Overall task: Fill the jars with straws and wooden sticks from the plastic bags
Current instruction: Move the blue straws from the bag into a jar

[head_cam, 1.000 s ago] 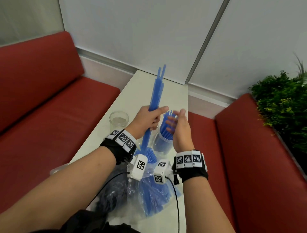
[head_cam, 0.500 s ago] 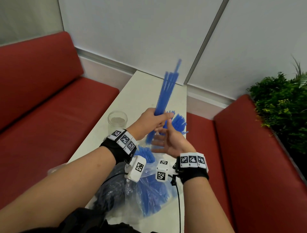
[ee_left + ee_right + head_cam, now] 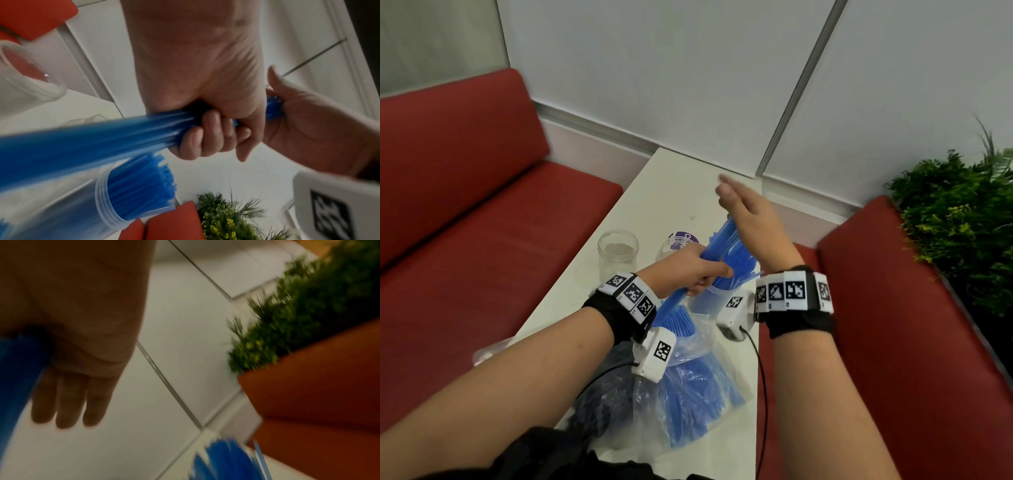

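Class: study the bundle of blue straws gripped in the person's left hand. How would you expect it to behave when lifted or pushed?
The blue straws are thin, hollow plastic, so probably very light. Gripped by the left hand, the bundle looks fairly straight; a single straw would likely flex. They look smooth, and their ends are uneven, so some may slide out of a loose grip.

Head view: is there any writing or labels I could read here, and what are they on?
Purple label on the jar behind the left hand: white lettering, perhaps starting with "C", mostly hidden and too blurred to read.
Wristband squares: black-and-white coded patterns, not words.
No other text shows.
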A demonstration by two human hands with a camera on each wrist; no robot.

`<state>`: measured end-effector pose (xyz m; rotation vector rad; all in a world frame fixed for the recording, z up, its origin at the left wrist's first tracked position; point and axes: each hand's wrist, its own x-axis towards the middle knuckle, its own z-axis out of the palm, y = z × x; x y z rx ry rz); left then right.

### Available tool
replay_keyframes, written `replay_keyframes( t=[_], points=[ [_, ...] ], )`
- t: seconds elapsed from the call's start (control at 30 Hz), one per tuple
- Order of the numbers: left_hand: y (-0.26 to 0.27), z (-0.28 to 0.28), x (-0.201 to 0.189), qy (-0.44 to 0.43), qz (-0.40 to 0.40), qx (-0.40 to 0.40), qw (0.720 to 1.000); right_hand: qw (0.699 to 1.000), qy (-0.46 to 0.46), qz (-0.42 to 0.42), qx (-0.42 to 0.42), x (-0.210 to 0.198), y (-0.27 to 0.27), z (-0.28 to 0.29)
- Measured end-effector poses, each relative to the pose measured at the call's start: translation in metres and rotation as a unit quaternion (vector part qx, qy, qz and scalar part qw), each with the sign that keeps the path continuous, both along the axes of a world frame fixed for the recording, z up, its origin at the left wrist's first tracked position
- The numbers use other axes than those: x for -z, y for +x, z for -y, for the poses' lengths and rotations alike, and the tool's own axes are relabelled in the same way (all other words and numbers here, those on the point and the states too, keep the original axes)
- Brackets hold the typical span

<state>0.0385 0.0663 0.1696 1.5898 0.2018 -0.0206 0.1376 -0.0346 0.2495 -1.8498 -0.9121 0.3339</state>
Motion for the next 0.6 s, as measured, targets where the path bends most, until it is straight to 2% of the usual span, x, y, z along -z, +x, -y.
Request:
replay_keyframes(
  t=[0.03, 0.1, 0.13, 0.17, 0.23, 0.3, 0.4, 0.5, 0.6],
  points=[
    [0.0, -0.001, -0.001, -0.003, -0.006, 0.005, 1.0, 0.995, 0.074, -0.068, 0.01, 0.009, -0.003, 0.003],
    [-0.002, -0.002, -0.002, -0.014, -0.021, 0.032, 0.999, 0.96, 0.172, -0.221, 0.008, 0.022, -0.004, 0.007],
    [-0.002, -0.001, -0.003, -0.021, -0.029, 0.055, 0.998, 0.945, 0.18, -0.272, -0.03, 0.029, -0.006, 0.008],
    [-0.002, 0.0, -0.003, -0.028, -0.035, 0.084, 0.995, 0.941, 0.156, -0.289, -0.079, 0.033, -0.009, 0.01],
    [-0.002, 0.001, -0.004, -0.042, -0.037, 0.141, 0.989, 0.941, 0.123, -0.287, -0.128, 0.034, -0.013, 0.014],
    [-0.002, -0.002, -0.003, -0.073, -0.046, 0.168, 0.982, 0.933, 0.164, -0.305, -0.103, 0.03, -0.012, 0.017],
    [-0.008, -0.017, 0.01, -0.127, -0.102, 0.171, 0.972, 0.906, 0.246, -0.341, -0.055, 0.021, -0.004, 0.02],
    [-0.009, -0.03, 0.027, -0.173, -0.158, 0.107, 0.966, 0.905, 0.264, -0.332, -0.024, 0.018, 0.0, 0.021],
    [-0.005, -0.029, 0.041, -0.268, -0.185, -0.032, 0.945, 0.922, 0.26, -0.285, -0.011, 0.016, -0.005, 0.015]
  ],
)
